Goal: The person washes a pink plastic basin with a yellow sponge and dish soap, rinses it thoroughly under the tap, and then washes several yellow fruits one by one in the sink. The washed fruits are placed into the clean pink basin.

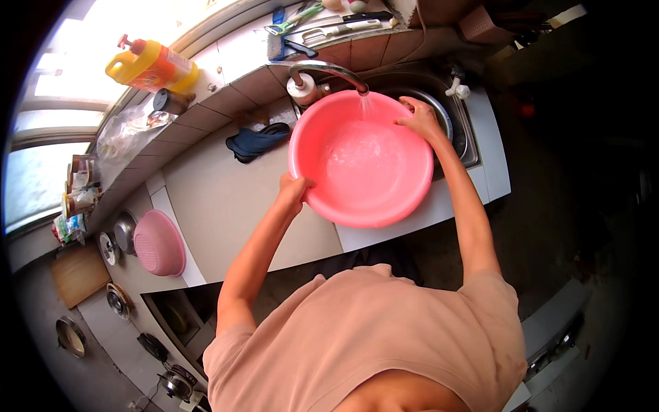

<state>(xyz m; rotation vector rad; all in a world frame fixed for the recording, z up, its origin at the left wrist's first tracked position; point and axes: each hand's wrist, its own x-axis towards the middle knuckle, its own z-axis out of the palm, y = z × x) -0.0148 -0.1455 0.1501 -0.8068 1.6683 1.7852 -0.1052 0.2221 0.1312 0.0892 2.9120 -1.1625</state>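
Both my hands hold a large pink basin (405, 180) by its rim, tilted over the edge of the sink. My left hand (295, 190) is closed on the near left rim, thumb inside. My right hand (419, 118) grips the far right rim with its fingers bent over the edge. Water runs from the curved metal faucet (331, 66) into the basin, where a shallow, rippling pool lies. The basin hides much of the metal sink (469, 147) below it.
A dark blue cloth (257, 142) lies on the counter (226, 199) left of the basin. Farther left sits a pink colander (159, 244). On the window ledge stand a yellow jug (154, 65) and a dark cup (169, 101); a black-handled knife (367, 16) and brushes lie at the back.
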